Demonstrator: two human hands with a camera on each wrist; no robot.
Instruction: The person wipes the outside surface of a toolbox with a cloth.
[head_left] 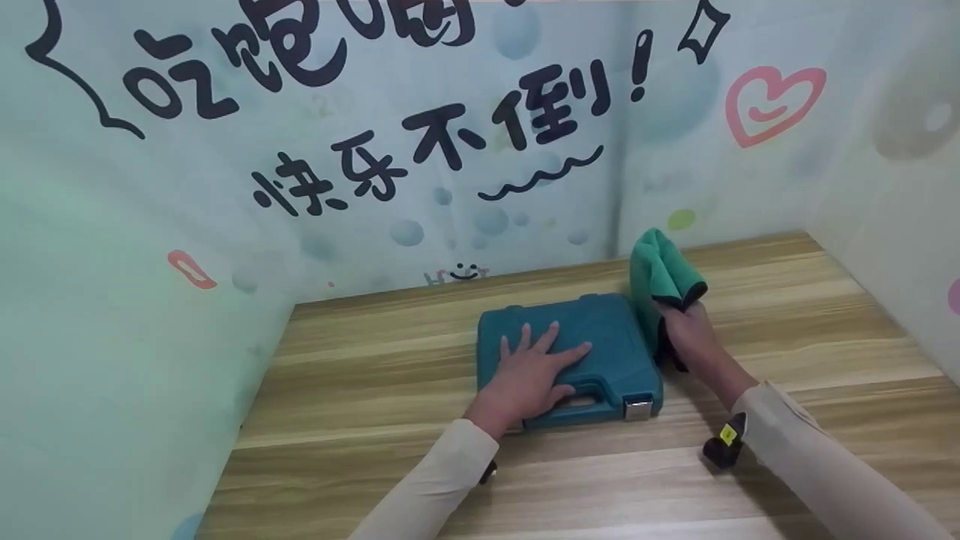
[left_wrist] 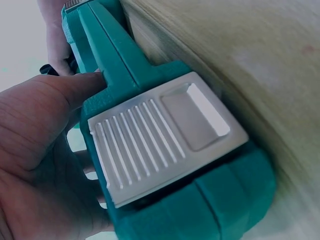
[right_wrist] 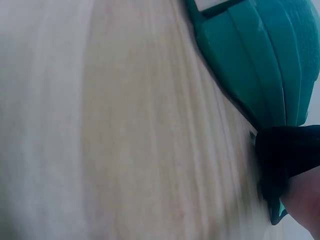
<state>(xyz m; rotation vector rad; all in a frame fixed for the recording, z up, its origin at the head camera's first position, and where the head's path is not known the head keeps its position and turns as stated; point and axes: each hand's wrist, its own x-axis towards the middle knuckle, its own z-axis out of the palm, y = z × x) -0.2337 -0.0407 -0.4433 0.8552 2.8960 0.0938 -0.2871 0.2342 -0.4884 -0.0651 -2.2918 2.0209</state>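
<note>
A teal plastic carrying case (head_left: 600, 337) with a molded handle and a metal latch (head_left: 638, 407) lies flat on the wooden table. My left hand (head_left: 525, 379) rests on its lid, fingers spread. The left wrist view shows a ribbed latch (left_wrist: 165, 140) up close, with the thumb by the handle. In my right hand (head_left: 696, 337) is a folded green cloth (head_left: 664, 274) with black edging, gripped against the case's right side. Only dark edging (right_wrist: 287, 150) and a bit of a finger show at the case's corner in the right wrist view.
The wood-grain table (head_left: 360, 375) meets a printed fabric backdrop (head_left: 450, 225) with dark characters at the back. Pale fabric walls stand at the left and right. A small black device with a yellow tag (head_left: 727, 433) sits at the right wrist.
</note>
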